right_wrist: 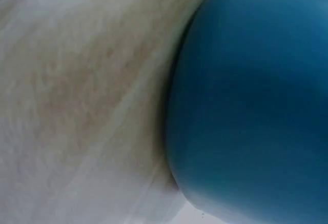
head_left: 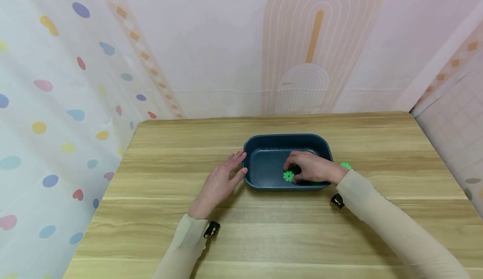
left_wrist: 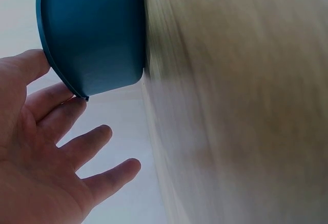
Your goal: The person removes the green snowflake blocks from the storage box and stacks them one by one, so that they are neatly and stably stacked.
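Observation:
A dark blue rectangular tub (head_left: 264, 186) with rounded corners stands on the wooden table. My left hand (head_left: 222, 182) touches its left end, thumb and fingertips at the rim (left_wrist: 48, 55) and the other fingers spread loosely. Down inside the tub, my right hand (head_left: 311, 168) has thumb and forefinger curled at the edges of a green notched disc (head_left: 288, 176), pinching it near the floor of the tub. More green (head_left: 317, 183) shows in the tub below that hand. The right wrist view holds only the tub's outer wall (right_wrist: 246, 106) and table; the hand is hidden there.
Another green notched disc (head_left: 345, 165) is on the table just right of the tub, partly covered by the right wrist. Patterned curtains (head_left: 211, 52) hang behind and beside the wooden table (head_left: 264, 237). Black straps (head_left: 212, 229) hang at both sleeve cuffs.

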A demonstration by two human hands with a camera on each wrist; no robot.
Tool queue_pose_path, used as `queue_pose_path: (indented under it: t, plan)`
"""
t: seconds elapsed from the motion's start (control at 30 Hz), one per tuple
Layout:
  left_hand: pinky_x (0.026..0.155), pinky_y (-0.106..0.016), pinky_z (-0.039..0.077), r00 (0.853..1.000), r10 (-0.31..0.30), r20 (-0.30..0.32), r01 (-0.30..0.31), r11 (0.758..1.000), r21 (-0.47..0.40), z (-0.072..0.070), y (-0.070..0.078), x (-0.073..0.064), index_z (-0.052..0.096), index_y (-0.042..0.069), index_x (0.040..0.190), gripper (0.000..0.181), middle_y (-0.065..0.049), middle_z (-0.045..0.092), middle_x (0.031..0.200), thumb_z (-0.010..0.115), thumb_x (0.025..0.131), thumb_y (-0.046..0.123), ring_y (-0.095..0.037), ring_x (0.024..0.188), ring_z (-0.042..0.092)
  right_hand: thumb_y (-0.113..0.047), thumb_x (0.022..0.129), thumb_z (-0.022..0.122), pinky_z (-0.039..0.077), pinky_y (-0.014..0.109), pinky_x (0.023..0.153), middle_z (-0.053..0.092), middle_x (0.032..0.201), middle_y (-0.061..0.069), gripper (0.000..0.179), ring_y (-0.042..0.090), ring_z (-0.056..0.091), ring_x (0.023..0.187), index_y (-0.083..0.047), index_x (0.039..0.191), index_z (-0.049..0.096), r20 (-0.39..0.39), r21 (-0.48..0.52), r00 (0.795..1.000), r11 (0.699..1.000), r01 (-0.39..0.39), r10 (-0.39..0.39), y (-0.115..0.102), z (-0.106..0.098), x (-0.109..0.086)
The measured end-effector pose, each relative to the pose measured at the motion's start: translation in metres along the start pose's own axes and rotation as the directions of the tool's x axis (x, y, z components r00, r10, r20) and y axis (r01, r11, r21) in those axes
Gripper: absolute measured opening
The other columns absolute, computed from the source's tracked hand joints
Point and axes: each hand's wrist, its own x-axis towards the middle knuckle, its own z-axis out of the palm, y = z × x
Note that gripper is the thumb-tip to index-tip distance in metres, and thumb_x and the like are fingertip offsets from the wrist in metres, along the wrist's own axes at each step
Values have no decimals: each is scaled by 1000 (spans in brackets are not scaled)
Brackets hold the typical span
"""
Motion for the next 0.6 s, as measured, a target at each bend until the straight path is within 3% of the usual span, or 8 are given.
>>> queue_pose_path:
  t: [0.37,0.6]
  plan:
    - [117,-53,36,1000,7,-1,-7,1000,8,-1,1,1,50,10,154,52,-2,42,162,58,108,32,-32,149,39,-14,89,82,55,37,91,64,114,0,25,16,60,101,-10,113,74,11,-61,1000,998,-14,15,-3,3,1]
    - [118,-52,36,1000,0,-1,0,1000,9,0,1,2,50,11,154,51,-1,42,162,58,108,31,-31,149,39,-14,91,79,56,35,88,67,113,0,26,14,63,99,-10,116,72,-17,-29,999,999,-37,36,-5,1,0]
